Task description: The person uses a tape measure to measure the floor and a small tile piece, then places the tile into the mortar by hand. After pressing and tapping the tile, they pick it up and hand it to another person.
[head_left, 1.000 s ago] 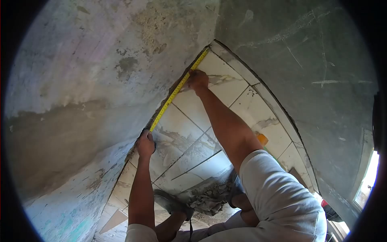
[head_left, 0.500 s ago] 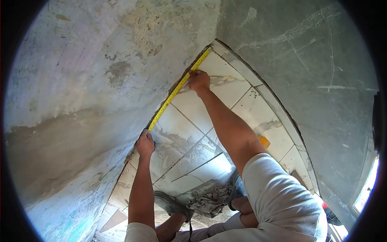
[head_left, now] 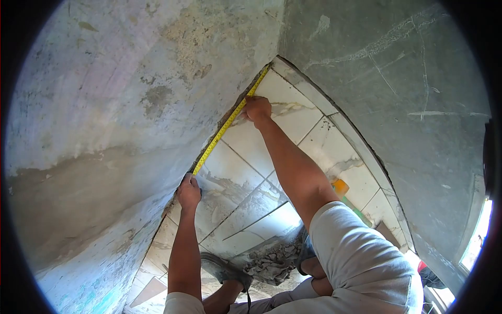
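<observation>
At the left, a stained plaster wall (head_left: 104,104) rises from the floor, with its paint partly worn away. Close to its foot, the left hand (head_left: 189,192) is closed on the lower end of a yellow tape measure (head_left: 215,140), thumb on top. The blade lies along the joint between this wall and the marbled floor tiles (head_left: 235,163); its long axis goes slantwise, from the left hand up and rightward, and its far end points into the room corner. It carries dark marks, too small to be read. Below, a dark shoe (head_left: 222,267) stands just beside a heap of rubble (head_left: 272,261). Farther up, the right hand (head_left: 257,109) has its fingers curled and grips the blade nearer the corner. To the right, an orange object (head_left: 340,187) lies near the forearm, before a scratched grey wall (head_left: 408,89).
</observation>
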`<move>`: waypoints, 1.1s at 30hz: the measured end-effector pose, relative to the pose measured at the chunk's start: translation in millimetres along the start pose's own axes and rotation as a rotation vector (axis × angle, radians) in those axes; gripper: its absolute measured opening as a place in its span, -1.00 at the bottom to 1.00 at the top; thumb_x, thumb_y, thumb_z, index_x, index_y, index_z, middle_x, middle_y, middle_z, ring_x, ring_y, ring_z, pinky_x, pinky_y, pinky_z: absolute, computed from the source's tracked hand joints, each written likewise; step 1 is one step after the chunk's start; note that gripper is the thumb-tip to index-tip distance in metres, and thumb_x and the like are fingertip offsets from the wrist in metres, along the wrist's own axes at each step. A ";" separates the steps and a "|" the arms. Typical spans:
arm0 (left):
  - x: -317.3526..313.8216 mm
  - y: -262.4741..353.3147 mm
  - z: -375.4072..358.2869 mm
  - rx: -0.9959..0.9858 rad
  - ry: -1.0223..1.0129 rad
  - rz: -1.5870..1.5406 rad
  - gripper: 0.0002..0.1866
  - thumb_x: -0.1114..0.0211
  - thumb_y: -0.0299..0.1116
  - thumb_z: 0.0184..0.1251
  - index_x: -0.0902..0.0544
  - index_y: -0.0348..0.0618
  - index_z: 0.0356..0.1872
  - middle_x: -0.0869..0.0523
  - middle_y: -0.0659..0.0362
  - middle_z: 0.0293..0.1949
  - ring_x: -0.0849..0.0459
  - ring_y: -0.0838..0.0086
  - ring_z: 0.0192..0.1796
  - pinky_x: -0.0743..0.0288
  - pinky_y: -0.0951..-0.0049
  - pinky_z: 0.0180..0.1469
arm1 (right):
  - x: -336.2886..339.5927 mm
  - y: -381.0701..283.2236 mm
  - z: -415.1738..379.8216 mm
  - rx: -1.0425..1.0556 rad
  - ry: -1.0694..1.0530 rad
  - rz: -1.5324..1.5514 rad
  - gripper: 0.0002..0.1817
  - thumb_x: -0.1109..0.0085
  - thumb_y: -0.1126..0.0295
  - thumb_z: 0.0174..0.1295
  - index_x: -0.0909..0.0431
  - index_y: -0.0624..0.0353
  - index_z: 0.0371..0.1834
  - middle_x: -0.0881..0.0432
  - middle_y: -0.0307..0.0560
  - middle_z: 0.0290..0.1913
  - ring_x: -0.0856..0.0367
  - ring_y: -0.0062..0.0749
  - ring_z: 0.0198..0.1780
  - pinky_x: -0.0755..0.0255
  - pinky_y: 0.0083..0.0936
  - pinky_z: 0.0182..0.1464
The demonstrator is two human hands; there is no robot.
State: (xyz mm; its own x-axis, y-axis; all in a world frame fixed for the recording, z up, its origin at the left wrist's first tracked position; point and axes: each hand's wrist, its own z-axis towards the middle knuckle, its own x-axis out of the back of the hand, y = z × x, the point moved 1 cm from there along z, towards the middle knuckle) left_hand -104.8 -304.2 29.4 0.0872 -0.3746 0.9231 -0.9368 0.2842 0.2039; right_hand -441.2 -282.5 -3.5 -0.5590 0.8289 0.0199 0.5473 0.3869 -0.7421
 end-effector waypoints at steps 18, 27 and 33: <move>-3.5 -9.3 -0.2 -0.038 -0.010 0.037 -0.75 -0.06 -0.23 0.36 -0.60 -0.03 -0.06 -0.70 -0.06 -0.14 -0.64 -0.04 -0.08 -0.46 -0.02 -0.03 | 22.2 -32.7 59.8 0.230 0.561 -0.325 -0.71 -0.20 0.13 0.18 -0.70 0.12 -0.31 -0.72 0.08 -0.28 -0.70 -0.07 -0.17 -0.55 -0.27 -0.10; -0.9 -4.4 -5.7 -0.114 0.073 -0.058 -0.80 -0.05 -0.28 0.38 -0.55 -0.17 -0.20 -0.65 -0.10 -0.25 -0.58 -0.14 -0.15 -0.41 -0.03 -0.10 | 15.8 -31.5 60.5 0.139 0.680 -0.152 -0.76 -0.16 0.21 0.16 -0.71 0.12 -0.31 -0.72 0.05 -0.25 -0.72 -0.12 -0.20 -0.57 -0.31 -0.14; 3.4 -0.5 -9.3 -0.170 0.129 -0.100 -0.79 -0.04 -0.30 0.38 -0.54 -0.23 -0.25 -0.63 -0.14 -0.33 -0.57 -0.16 -0.23 -0.41 -0.03 -0.19 | 17.9 -43.0 78.0 0.292 0.528 -0.626 -0.75 -0.14 0.24 0.19 -0.68 0.16 -0.24 -0.71 0.07 -0.19 -0.70 -0.10 -0.16 -0.56 -0.28 -0.11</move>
State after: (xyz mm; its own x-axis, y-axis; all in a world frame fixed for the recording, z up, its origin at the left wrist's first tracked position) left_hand -100.9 -297.4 35.5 0.2299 -0.2953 0.9273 -0.8517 0.4000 0.3386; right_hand -523.3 -315.8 -23.5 -0.3018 0.6054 0.7365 0.0136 0.7751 -0.6317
